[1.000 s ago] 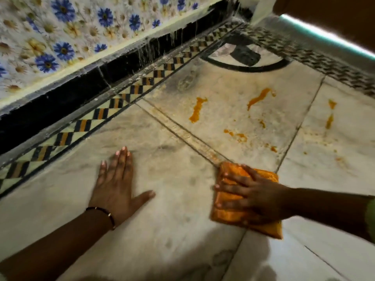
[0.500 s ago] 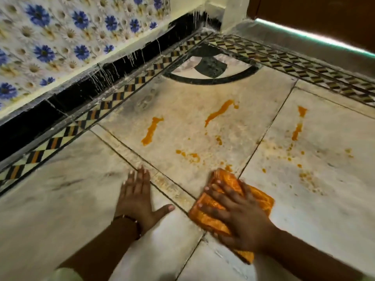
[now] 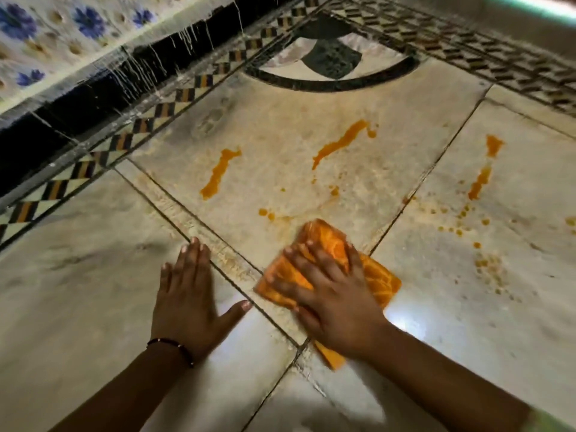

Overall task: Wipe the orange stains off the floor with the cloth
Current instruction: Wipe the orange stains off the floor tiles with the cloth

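Note:
A folded orange cloth (image 3: 378,277) lies flat on the pale marble floor (image 3: 93,275) where several slabs meet. My right hand (image 3: 330,294) presses on it with fingers spread, covering most of it. My left hand (image 3: 187,294) rests flat on the floor to the left, fingers straight, holding nothing. Beyond the cloth are orange stains: a long streak (image 3: 218,174) to the left, a second streak (image 3: 339,143) in the middle, a third streak (image 3: 481,179) to the right, and small orange drops (image 3: 266,213) just ahead of the cloth. Faint orange specks (image 3: 486,263) dot the right slab.
A patterned tile border (image 3: 149,120) and a black skirting (image 3: 78,101) run along the wall at the left. Above them is a wall with blue flower tiles (image 3: 46,32). A dark curved inlay (image 3: 330,67) marks the far corner.
The view has shifted forward towards the stains. My right hand has pushed the cloth forward towards the small drops and turned with it. My left hand has stayed flat beside it.

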The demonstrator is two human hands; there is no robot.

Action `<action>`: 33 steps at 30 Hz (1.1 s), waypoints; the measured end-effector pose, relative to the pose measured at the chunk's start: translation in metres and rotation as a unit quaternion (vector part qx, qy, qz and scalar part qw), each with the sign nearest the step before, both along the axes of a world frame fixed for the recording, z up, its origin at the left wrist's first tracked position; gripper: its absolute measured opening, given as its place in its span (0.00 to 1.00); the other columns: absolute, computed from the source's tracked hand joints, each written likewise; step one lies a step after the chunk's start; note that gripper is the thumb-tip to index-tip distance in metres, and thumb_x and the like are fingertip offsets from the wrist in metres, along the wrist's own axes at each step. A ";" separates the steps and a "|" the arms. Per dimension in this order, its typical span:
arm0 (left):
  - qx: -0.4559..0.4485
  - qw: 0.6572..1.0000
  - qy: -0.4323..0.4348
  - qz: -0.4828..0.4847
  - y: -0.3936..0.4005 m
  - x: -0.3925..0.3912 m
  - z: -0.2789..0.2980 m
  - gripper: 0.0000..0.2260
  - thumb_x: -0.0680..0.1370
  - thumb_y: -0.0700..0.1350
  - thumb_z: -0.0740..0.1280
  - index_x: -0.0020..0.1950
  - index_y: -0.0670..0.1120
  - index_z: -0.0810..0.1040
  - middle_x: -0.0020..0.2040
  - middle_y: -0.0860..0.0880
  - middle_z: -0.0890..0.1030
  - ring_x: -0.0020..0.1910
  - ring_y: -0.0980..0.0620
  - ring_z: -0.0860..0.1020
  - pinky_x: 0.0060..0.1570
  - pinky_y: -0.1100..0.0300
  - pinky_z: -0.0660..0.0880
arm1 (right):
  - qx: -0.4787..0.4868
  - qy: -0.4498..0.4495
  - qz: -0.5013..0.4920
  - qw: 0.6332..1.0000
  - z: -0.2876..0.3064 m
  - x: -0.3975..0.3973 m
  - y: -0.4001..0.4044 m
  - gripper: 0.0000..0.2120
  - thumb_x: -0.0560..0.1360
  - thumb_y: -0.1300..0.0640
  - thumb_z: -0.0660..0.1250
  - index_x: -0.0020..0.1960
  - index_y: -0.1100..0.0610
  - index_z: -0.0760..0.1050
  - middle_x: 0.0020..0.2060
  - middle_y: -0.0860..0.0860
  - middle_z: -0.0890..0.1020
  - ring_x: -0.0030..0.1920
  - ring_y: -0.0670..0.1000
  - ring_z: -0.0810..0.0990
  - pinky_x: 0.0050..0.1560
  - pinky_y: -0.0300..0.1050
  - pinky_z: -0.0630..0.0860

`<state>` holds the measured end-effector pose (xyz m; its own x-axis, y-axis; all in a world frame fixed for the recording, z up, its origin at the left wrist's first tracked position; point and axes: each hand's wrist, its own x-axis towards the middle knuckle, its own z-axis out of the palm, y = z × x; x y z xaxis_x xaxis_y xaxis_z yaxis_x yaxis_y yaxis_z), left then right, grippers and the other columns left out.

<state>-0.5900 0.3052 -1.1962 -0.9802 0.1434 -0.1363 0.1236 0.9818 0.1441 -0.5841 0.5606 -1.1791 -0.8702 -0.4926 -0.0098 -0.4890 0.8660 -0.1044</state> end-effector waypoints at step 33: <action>0.006 1.000 -0.006 0.003 0.001 -0.002 -0.001 0.50 0.69 0.77 0.48 0.77 0.40 0.52 0.78 0.42 0.51 0.77 0.44 0.50 0.72 0.44 0.48 | 0.067 -0.003 0.066 0.996 0.003 -0.060 0.051 0.25 0.78 0.36 0.43 0.75 0.37 0.52 0.75 0.50 0.61 0.75 0.56 0.52 0.66 0.72 0.51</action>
<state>-0.5925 0.3062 -1.1970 -0.9794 0.1390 -0.1462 0.1156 0.9806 0.1582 -0.6441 0.6121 -1.1763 -0.7973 -0.5972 -0.0874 -0.5998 0.8001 0.0050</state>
